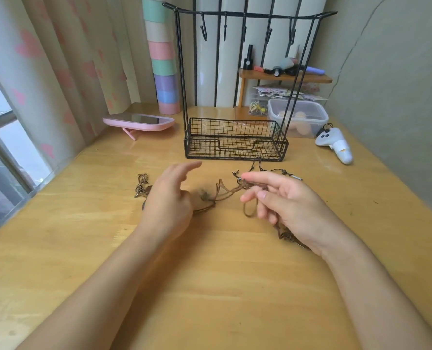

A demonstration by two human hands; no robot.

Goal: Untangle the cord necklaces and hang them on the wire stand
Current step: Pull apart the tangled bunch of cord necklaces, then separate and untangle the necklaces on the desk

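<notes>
While the wire stand [235, 137] stands bare-hooked at the back of the tabletop [210, 274], the tangled cord necklaces [225, 193] lie in front of it, between both hands. Right hand [285, 205]: grip closed on cord loops. Left hand [169, 198]: fingers spread, palm down over the tangle's left end.

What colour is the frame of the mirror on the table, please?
Pink; the mirror shows clearly in the head view.
</notes>
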